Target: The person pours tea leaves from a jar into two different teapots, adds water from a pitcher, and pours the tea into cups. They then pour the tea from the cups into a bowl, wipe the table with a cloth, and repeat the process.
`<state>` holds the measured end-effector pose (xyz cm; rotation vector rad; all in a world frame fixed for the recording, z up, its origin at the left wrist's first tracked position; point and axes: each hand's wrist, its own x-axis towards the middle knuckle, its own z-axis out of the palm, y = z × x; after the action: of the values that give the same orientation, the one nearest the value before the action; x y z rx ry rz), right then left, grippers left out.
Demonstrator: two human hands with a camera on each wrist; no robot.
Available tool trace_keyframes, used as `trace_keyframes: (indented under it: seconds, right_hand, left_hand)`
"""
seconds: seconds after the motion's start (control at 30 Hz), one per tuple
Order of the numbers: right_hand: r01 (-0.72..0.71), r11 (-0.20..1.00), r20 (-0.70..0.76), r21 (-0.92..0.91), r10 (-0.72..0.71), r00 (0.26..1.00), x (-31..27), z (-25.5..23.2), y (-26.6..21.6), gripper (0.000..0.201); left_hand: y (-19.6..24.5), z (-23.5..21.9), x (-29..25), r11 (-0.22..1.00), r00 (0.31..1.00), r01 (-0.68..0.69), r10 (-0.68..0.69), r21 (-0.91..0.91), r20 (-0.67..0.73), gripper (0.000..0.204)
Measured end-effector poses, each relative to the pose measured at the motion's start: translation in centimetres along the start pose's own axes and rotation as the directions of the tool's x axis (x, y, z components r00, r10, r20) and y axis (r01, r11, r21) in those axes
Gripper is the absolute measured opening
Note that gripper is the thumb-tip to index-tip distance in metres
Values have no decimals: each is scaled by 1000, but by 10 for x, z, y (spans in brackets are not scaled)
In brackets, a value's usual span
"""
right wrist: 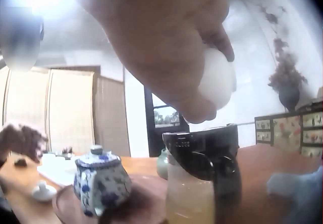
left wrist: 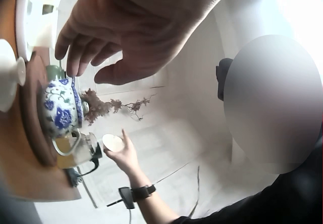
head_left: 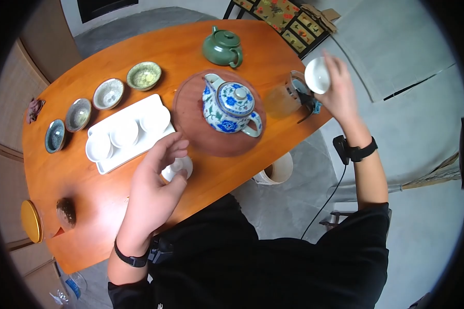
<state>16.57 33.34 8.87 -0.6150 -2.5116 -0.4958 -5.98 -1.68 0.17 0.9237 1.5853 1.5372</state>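
Observation:
My right hand [head_left: 340,85] grips a small white cup [head_left: 317,75], tipped on its side. In the right wrist view the cup [right wrist: 217,80] is close over the black rim [right wrist: 202,143] of a glass pitcher [head_left: 288,98] containing pale amber liquid. My left hand [head_left: 157,180] is raised with loosely bent fingers and holds nothing. It partly covers a white knobbed lid [head_left: 178,169] in the head view; the right wrist view shows the lid [right wrist: 44,191] lying on the table, apart from the hand. A blue-and-white floral teapot [head_left: 229,108] stands between the hands.
The teapot's round brown board [head_left: 190,129] takes up the middle. Left of it are a white tray [head_left: 105,167] with three white cups and a row of several glazed bowls [head_left: 108,94]. A green teapot [head_left: 222,47] stands behind. A white bucket [head_left: 278,170] is below the table edge.

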Motion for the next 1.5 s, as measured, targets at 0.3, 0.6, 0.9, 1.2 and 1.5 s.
trace_keyframes:
  seconds: [0.3,0.6,0.9,1.2,1.5]
  right_hand:
    - [-354,728,-65,587,478,876,-14,-43,-40,96]
    - [-95,587,44,804,101,994,-69,-31,-159,122]
    - [-201,374,255,905,-99,962,-91,12,-243,108]
    - [-119,229,189,966,-314,931,-66,48,-329,107]
    - [-100,190,164,977,-359,919,-64,61,-360,123]
  left_hand:
    - [-32,-3,8,605,975,-181,213,775,61,47]
    - [-51,-1,13,579,960,-265,234,771,154,40]
    - [-13,-32,-32,588,947,-125,312,799,-81,42]
    - [25,-51,-89,626,856,-103,451,773,-251,41]
    - [-6,-58,-94,671,879,-120,414,731,-236,46]
